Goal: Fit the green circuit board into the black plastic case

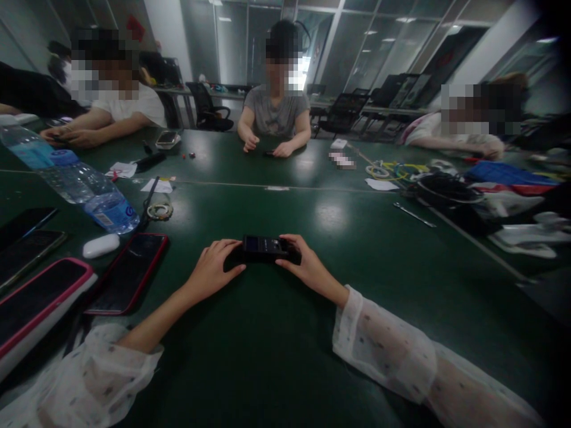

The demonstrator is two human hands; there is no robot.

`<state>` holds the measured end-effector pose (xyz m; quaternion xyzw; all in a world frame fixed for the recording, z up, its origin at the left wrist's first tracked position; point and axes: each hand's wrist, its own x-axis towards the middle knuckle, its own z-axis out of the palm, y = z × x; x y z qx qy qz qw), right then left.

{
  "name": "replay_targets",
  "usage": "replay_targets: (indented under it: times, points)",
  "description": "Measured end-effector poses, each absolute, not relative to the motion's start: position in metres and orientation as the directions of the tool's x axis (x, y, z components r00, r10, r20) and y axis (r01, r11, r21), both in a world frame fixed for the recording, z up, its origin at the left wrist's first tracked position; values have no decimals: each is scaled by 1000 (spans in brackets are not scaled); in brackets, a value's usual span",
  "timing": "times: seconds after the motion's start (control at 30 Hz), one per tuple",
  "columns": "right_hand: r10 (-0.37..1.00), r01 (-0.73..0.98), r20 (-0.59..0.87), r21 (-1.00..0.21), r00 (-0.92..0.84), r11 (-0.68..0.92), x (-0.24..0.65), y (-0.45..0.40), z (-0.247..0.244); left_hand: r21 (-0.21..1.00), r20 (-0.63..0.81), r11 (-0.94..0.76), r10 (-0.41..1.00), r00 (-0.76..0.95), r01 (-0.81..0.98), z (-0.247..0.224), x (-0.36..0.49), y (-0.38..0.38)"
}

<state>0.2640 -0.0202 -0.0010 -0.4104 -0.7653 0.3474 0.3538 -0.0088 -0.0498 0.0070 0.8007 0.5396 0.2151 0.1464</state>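
Observation:
A small black device (263, 246) with a dark screen at its left end and small light marks lies at the middle of the dark green table (267, 339). My left hand (217, 265) is at the device's left end, fingertips and thumb against or very near its edge. Round the right end curl the fingers and thumb of my right hand (301, 258), which grips it. Sheer white sleeves with dark dots cover both my forearms.
Phones (129, 273), a white case (101, 245) and water bottles (96, 190) stand or lie at the left. A wrench (414, 214), cables (388, 171) and bags are at the right. Three people sit across the table, the middle one in a grey shirt (277, 113).

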Motion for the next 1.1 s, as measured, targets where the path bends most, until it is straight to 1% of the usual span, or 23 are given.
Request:
replay_targets:
  times: [0.13, 0.43, 0.63, 0.87, 1.1]
  points:
    - [873, 386, 258, -819, -413, 425, 263, -21, 3, 474, 193, -367, 930, 313, 800, 7, -9, -50]
    - [854, 376, 297, -800, -427, 467, 263, -22, 5, 540, 185, -356, 934, 306, 763, 6, -12, -51]
    - [853, 363, 298, -808, -428, 464, 264, -22, 6, 572, 155, -323, 945, 287, 754, 8, -12, -51]
    - [857, 367, 283, -813, -431, 453, 262, -24, 10, 584, 161, -310, 950, 268, 750, 5, -13, -50]
    - [857, 362, 270, -820, -440, 444, 261, -24, 10, 562, 190, -358, 933, 304, 746, 9, -11, -50]
